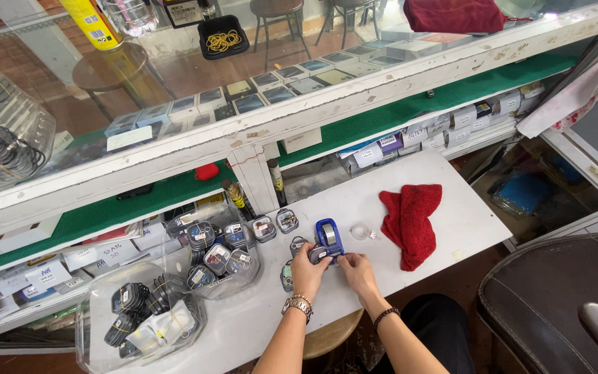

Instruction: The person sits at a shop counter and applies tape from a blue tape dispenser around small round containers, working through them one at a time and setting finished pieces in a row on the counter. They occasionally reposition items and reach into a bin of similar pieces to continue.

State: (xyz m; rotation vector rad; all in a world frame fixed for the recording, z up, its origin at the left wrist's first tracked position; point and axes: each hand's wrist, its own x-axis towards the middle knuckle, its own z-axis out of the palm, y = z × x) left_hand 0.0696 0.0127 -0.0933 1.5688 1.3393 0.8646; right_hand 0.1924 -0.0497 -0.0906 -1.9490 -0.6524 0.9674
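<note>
I had my left hand (307, 271) and right hand (356, 266) pinched on a small packet (318, 255) against the blue tape dispenser (329, 235) on the white shelf (465, 215), probably steadying it; red cloth (410, 218) lay aside

A crumpled red cloth (410, 221) lies on the right part of a white tabletop (465, 215). Near its left edge sits a small clear tape roll (360, 230). At the tabletop's left, a clear plastic tub (140, 318) holds bundled black cables in wrappers. Above runs a glass display case (257, 83) with rows of small boxes inside. On the glass stand a black tray of rubber bands (223, 38) and a yellow can (93, 24). A dark leather seat (555, 298) is at lower right.
</note>
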